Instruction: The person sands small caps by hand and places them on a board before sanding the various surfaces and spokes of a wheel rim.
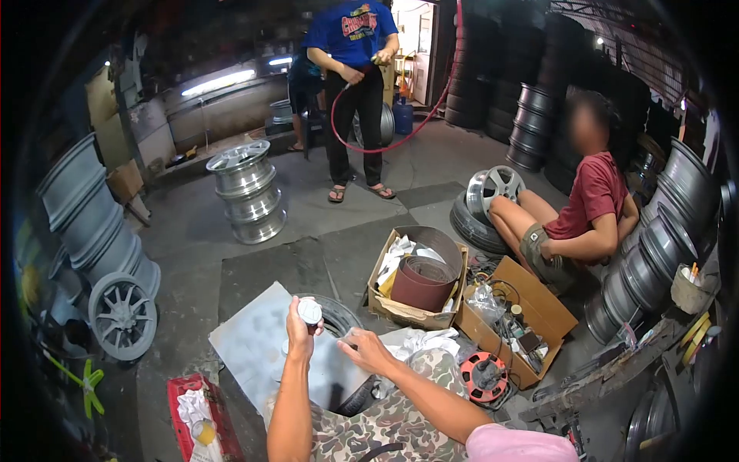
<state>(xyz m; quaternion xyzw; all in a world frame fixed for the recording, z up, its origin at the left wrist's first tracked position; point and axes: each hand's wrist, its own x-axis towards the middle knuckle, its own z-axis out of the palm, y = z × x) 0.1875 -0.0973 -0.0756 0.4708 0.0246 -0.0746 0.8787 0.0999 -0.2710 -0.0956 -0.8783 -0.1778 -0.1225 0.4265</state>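
Observation:
My left hand (300, 329) is closed round a small round pale-grey cap (310, 310), like a wheel centre cap, its flat face turned up. To the right of it and apart from it is my right hand (367, 351), with bent fingers pressed together; whatever they hold is too small to make out. Below both hands a grey-white board (258, 339) lies over a tyre (339, 314), partly hidden by my arms. Camouflage cloth (431, 385) covers my lap.
A cardboard box (408, 312) holds brown sandpaper rolls; another box (493, 331) has cables and parts. A red cord reel (485, 377), a red tray (181, 408) and stacked rims (250, 192) stand around. One person (362, 85) holds a red hose; another (593, 200) sits at right.

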